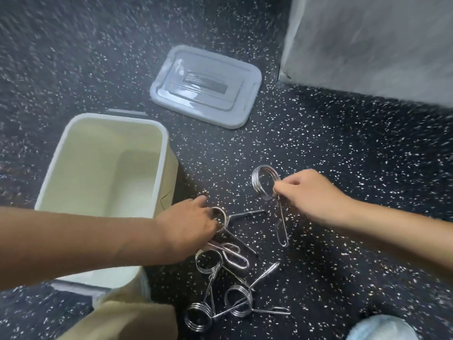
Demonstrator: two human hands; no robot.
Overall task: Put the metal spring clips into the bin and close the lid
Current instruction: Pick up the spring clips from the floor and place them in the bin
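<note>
The right hand [316, 192] pinches one stiff, slick steel spring clip [266, 182] by its coil; the left hand [188, 224] seemingly closes on another clip [220, 217].

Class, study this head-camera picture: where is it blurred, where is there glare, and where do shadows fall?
Head view: the speckled floor streaks with motion blur toward the edges; glare glints on the grey lid and the spring clips; the bin shades the floor beside it; straight lines bow from the wide angle.

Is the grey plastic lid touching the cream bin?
Apart. The head view shows speckled dark floor between the grey plastic lid and the cream bin's rim.
</note>
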